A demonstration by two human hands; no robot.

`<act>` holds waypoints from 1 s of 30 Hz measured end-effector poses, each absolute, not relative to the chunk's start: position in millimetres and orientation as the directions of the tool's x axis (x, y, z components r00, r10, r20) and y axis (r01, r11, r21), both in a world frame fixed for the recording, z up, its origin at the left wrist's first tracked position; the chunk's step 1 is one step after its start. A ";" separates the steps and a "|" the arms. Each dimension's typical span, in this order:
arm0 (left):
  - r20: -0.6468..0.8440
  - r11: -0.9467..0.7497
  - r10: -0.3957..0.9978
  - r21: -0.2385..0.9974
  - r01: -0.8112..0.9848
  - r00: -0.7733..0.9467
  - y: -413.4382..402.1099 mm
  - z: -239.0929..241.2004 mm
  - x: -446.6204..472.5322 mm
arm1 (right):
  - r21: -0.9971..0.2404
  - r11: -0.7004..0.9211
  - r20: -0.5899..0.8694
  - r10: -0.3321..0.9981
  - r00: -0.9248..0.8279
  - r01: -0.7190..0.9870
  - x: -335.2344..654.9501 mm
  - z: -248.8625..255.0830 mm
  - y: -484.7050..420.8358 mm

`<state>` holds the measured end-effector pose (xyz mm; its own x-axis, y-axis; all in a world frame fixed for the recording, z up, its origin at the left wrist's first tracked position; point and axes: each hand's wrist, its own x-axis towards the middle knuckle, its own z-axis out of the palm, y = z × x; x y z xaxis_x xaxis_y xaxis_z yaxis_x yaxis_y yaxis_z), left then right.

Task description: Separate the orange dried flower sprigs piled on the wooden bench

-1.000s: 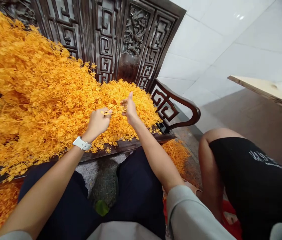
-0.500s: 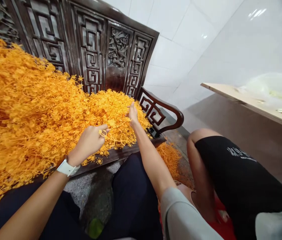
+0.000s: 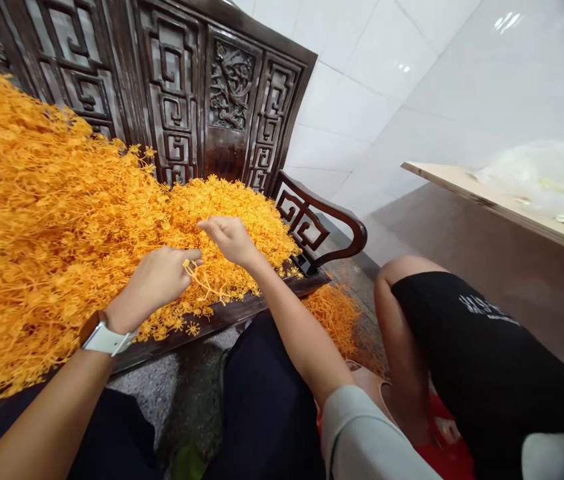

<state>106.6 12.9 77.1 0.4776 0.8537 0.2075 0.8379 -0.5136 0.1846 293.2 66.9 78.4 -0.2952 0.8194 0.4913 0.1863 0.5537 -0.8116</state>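
My left hand (image 3: 159, 283), with a white-strapped watch (image 3: 109, 339) on its wrist, is closed around a yellow-orange plastic flower stem (image 3: 205, 285), whose thin branches stick out past the fingers. Just beyond it, my right hand (image 3: 232, 240) is above the pile with its fingers curled in and the thumb towards the left. Anything in those right fingers is hidden. Under and around both hands lies a big heap of the same yellow-orange plastic stems (image 3: 62, 220), tangled together on a dark carved wooden bench (image 3: 227, 157).
The bench's curved armrest (image 3: 347, 233) closes off its right end. More orange stems (image 3: 335, 313) lie on the floor below. A person's leg in black shorts (image 3: 462, 333) is close on my right. Behind it, a wooden board (image 3: 462, 183) carries a clear plastic bag (image 3: 537, 170).
My right hand has swung left from the heap's right side towards my left hand, its fingers now curled. The left hand has shifted slightly left, still holding the stem.
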 end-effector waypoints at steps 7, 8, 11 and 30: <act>0.215 -0.532 0.844 0.458 0.712 0.492 2.8 82.8 103.9 | -0.924 0.351 0.280 0.891 0.358 -0.150 383.3 75.4 109.0; 0.227 -0.510 0.856 0.511 0.692 0.465 3.9 83.6 100.3 | -0.946 0.300 0.234 0.892 0.386 -0.119 391.5 67.4 110.4; 0.273 -0.453 0.890 0.625 0.635 0.366 9.1 86.7 91.8 | -0.975 0.168 0.211 0.903 0.374 0.144 392.4 42.9 110.8; 0.240 -0.399 0.917 0.508 0.763 0.320 18.0 90.9 88.5 | -0.905 0.425 0.425 0.898 -0.115 -0.026 320.2 81.7 71.4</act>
<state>88.5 18.0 90.9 0.3197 0.9166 0.2401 0.7634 -0.3992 0.5077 320.2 71.4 81.7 -0.1151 0.8977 0.4253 -0.0256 0.4253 -0.9047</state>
